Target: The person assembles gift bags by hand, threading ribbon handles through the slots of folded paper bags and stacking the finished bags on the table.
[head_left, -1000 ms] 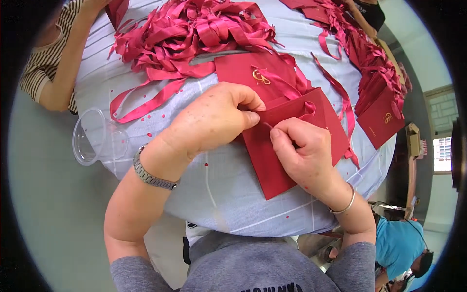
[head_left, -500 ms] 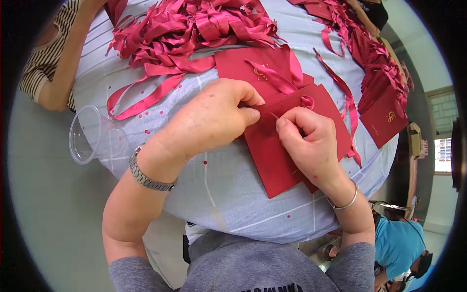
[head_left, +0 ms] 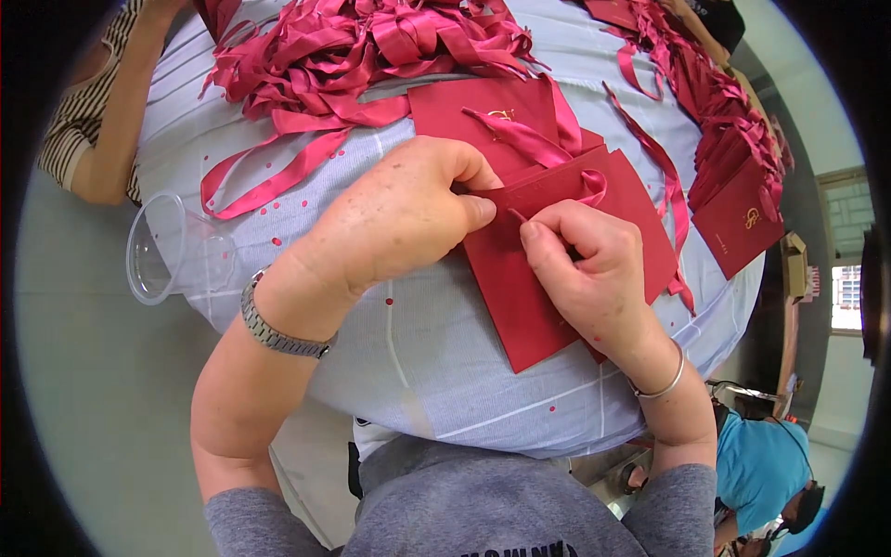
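Observation:
A dark red paper gift bag lies in front of me, over other red bags. My left hand pinches its top edge between thumb and fingers at the left corner. My right hand is closed, thumb against forefinger, on the pointed end of a pink-red ribbon near that edge. A loop of this ribbon stands up just behind the right hand. Beyond lies another red bag with a gold mark, and a loose ribbon trails across it.
A large heap of ribbons covers the far table. A clear plastic cup lies on its side at the left edge, red dots scattered near it. Stacked bags line the right edge. Co-workers' arms reach in at far left and right.
The view has shifted slightly. My right hand has drawn a little toward the left hand, and the ribbon loop behind it shows larger. Both hands keep their grip.

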Action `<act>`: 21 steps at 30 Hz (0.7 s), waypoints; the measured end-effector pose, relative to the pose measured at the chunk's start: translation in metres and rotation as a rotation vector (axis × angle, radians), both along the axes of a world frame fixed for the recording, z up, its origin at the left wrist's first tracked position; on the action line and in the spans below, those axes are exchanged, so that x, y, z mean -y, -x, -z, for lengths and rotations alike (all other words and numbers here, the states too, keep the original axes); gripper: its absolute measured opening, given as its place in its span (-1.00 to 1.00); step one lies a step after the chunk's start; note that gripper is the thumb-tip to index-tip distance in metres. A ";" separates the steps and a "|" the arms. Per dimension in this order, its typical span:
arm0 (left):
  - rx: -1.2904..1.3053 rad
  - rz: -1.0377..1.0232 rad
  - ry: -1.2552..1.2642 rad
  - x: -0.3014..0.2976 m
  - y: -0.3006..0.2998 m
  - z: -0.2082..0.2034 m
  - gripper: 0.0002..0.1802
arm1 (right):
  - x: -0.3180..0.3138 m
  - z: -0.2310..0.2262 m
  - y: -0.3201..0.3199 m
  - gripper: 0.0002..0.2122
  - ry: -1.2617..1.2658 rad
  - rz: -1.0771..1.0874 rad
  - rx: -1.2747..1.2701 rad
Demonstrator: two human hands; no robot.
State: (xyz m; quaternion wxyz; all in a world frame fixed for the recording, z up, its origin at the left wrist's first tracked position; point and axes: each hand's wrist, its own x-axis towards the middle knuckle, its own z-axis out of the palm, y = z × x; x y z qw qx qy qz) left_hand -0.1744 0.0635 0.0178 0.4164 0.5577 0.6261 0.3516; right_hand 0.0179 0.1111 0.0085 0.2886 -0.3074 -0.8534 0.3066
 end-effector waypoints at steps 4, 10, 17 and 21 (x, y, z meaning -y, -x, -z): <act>0.049 0.011 -0.017 -0.001 -0.002 0.001 -0.78 | -0.001 -0.008 0.004 -0.87 0.084 0.076 0.075; -0.167 -0.038 -0.352 0.007 -0.012 0.011 -0.83 | -0.006 -0.031 0.013 -0.86 0.014 0.085 0.345; -0.124 -0.076 -0.397 0.007 -0.012 0.010 -0.86 | 0.003 -0.023 0.020 -0.86 -0.399 0.040 0.449; -0.109 -0.052 -0.387 0.002 -0.007 0.003 -0.88 | -0.003 -0.007 0.011 -0.87 -0.537 0.015 0.264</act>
